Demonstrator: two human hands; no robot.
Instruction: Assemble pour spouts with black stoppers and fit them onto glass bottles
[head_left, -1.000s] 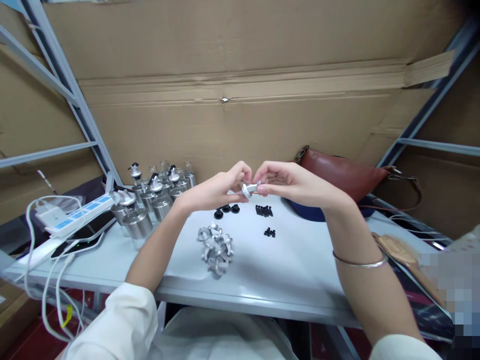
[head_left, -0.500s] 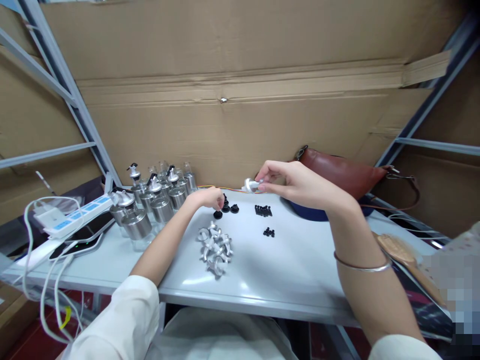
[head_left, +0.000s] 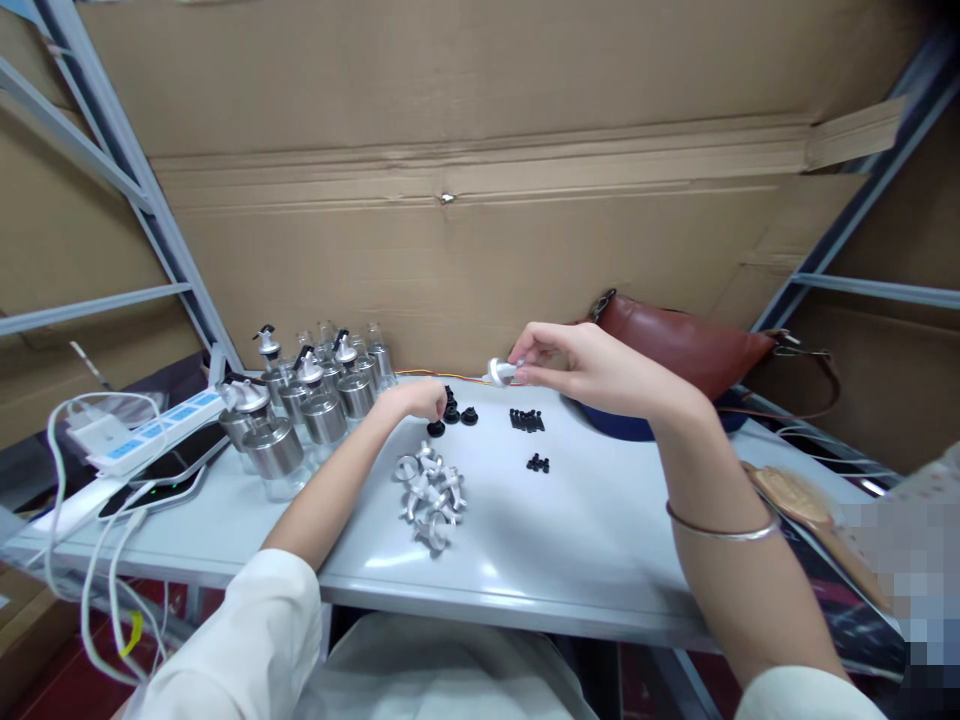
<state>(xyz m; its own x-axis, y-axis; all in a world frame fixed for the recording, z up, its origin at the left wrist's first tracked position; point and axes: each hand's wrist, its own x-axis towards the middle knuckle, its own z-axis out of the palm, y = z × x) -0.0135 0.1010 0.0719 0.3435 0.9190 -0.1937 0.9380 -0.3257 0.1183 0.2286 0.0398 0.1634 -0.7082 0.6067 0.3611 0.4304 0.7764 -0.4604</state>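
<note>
My right hand (head_left: 559,358) is raised above the back of the table, its fingers pinching a silver pourer top (head_left: 501,372) with a round flared end pointing left. My left hand (head_left: 421,400) reaches down to the small group of black stoppers (head_left: 469,416), fingers closed on the nearest black stopper (head_left: 436,429), which still rests on the table. In front of that hand lies a loose pile of silver pourer tops (head_left: 431,497). To the right are a row of thin black pieces (head_left: 527,420) and a cluster of tiny black caps (head_left: 538,463).
Several glass bottles with steel sleeves (head_left: 324,415), some topped with pourers, stand at the left. Beyond them lie a power strip (head_left: 161,435) and white cables. A brown leather bag (head_left: 679,345) sits at the back right, before a cardboard wall (head_left: 480,270).
Both hands stay almost in place. The silver pourer top in my right hand has shifted very slightly; the piles on the table are unchanged.
</note>
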